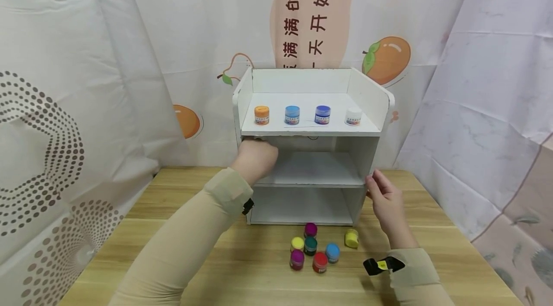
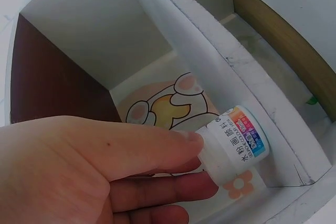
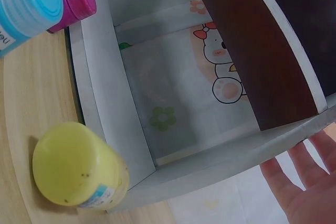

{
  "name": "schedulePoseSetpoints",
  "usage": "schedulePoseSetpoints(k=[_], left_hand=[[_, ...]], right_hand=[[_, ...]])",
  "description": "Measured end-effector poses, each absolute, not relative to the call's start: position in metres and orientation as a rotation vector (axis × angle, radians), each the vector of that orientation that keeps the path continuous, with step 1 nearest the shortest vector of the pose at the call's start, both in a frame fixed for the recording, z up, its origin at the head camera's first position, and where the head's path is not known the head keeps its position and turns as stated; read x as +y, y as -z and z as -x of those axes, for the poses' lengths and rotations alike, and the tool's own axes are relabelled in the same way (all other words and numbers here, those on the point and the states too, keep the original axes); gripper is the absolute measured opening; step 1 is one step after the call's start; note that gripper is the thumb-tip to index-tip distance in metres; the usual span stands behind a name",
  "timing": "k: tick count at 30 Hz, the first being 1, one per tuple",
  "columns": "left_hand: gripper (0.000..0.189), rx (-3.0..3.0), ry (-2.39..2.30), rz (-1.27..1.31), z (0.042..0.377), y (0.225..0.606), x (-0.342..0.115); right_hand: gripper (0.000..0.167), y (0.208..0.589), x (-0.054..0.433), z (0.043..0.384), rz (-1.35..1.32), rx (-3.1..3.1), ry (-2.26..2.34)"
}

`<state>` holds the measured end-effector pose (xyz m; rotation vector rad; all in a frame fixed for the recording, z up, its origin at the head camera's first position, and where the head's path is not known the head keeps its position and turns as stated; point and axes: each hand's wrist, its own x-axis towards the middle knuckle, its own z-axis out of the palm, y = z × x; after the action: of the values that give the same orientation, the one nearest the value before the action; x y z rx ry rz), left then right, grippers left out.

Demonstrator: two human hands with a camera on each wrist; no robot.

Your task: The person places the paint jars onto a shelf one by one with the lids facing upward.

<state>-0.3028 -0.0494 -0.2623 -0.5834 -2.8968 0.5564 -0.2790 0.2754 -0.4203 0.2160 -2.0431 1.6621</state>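
Note:
In the left wrist view, my left hand (image 2: 131, 156) pinches a white jar of gouache paint (image 2: 236, 142) between thumb and fingers. The jar's printed label faces the camera, and its far end is right at the board of the middle shelf. Seen from the head, that left hand (image 1: 258, 158) reaches into the left end of the middle compartment of a white shelf unit (image 1: 311, 133), and the jar is hidden. My right hand (image 1: 386, 203) touches the unit's right side with its fingertips, fingers nearly straight, as the right wrist view also shows.
Along the top shelf stand an orange jar (image 1: 261, 115), a light blue jar (image 1: 292, 115), a dark blue jar (image 1: 322, 115) and a white jar (image 1: 353, 117). Several coloured jars, including a red one (image 1: 320, 262), cluster on the wooden table (image 1: 242, 272) before the unit. A yellow jar (image 1: 352, 238) is near its right front corner.

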Motion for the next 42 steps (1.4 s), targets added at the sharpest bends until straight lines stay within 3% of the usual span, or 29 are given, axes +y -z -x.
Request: schedulePoseSetpoints(k=[24, 34, 42], left_hand=[[0.017, -2.83, -0.482, 0.716, 0.291, 0.253, -0.06], [0.016, -2.624, -0.266, 0.895, 0.269, 0.268, -0.08], [0.025, -2.438, -0.004, 0.994, 0.254, 0.288, -0.096]], right_hand=[[0.047, 0.422, 0.276, 0.281, -0.201, -2.022, -1.678], [0.046, 0.421, 0.275, 0.279, -0.222, -2.009, -1.674], [0.046, 0.419, 0.274, 0.279, -0.23, -1.992, -1.68]])
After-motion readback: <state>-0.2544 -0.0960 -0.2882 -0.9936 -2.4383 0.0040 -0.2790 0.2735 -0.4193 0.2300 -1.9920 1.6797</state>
